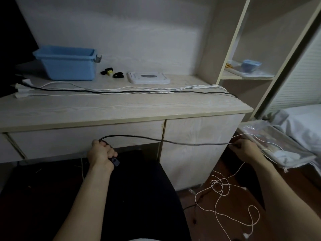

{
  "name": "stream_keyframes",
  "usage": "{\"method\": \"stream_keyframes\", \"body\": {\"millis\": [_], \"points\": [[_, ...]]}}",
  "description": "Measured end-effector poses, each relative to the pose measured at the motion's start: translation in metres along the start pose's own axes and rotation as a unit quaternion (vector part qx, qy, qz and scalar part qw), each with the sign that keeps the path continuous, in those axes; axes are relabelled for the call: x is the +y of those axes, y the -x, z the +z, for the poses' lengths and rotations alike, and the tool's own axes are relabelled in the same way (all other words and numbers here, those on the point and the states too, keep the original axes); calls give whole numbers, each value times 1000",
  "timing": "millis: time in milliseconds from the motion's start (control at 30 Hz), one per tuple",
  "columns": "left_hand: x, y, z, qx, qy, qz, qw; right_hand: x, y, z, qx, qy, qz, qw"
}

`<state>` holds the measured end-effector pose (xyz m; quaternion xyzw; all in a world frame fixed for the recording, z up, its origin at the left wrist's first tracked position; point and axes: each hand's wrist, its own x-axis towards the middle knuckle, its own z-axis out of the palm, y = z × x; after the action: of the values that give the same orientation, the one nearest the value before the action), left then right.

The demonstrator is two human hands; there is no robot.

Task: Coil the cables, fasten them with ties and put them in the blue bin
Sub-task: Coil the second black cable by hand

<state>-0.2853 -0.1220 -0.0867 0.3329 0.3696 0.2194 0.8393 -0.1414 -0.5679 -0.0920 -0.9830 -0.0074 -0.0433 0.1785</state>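
I saw a black cable (173, 141) stretched below the table (121, 108) edge, left grip (101, 153) curled round its plug end at 7 o'clock, right grip (246, 147) pinching it at 4. The bin (67, 65) sat at 10 o'clock, white cables (121, 89) before it.

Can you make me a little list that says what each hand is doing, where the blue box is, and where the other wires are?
left hand: grips one end of the black cable
right hand: holds the same cable further along
blue bin: on the desk, back left
ties: beside the bin
white cables: stretched across the desk, trailing onto the floor
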Motion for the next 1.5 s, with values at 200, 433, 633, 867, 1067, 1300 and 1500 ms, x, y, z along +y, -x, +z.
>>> {"method": "stream_keyframes", "body": {"millis": [200,433,633,867,1067,1300,1500], "points": [[-13,0,1,38,32,4,999,22,11,41,-21,-149,262,953],[-19,-11,-5,11,-21,-9,1000,9,17,27,105,-213,170,956],[-34,4,-2,-178,-224,-104,953,-41,13,-16,147,-340,32,928],[-35,11,-4,-229,-376,-120,890,-65,16,-44,257,-334,-37,906],[-38,6,-7,-219,-373,-108,895,-69,7,-60,294,-283,-42,912],[-38,10,-6,-234,-373,-103,892,-59,9,-46,194,-239,68,949],[-39,14,-1,-253,-330,-107,903,-47,5,-3,-20,-194,126,973]]}}
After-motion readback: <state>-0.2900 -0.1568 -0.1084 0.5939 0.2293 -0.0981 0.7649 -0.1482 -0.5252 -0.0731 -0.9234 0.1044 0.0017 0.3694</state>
